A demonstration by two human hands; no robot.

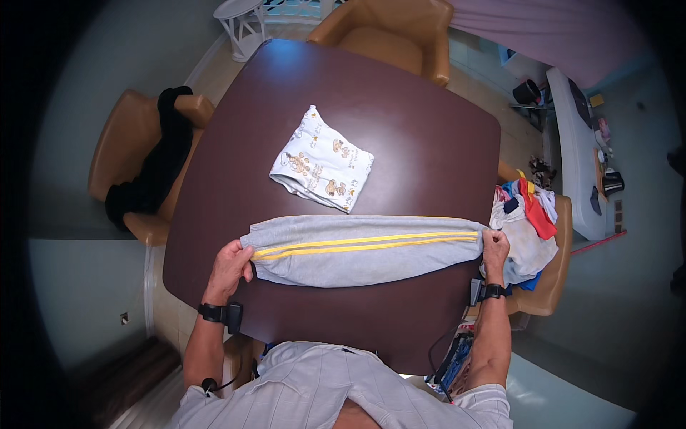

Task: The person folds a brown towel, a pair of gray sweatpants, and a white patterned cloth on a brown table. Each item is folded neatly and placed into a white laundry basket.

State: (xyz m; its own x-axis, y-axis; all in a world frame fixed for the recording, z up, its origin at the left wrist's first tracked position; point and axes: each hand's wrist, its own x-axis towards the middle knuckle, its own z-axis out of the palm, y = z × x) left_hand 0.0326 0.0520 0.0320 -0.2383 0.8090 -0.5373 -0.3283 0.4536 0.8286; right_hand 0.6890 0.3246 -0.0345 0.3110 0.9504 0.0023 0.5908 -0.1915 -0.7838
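A pair of grey sweatpants [353,268] with two yellow side stripes stretches lengthwise across the near half of the brown table [423,182]. The elastic waist end is pinched by my left hand [231,267], thumb on top. At the cuff end, near the table's right edge, my right hand [494,252] grips the fabric. Beyond the sweatpants, apart from my hands, lies a folded white cloth garment [324,166] printed with brown cartoon figures. The undersides of both garments are hidden.
Piled clothes [528,236] fill a tan chair [560,268] at the right. A black cloth [155,166] drapes over the left armchair [123,155]. Another tan armchair [386,43] stands beyond the far edge. A cable [435,354] hangs beside my right forearm.
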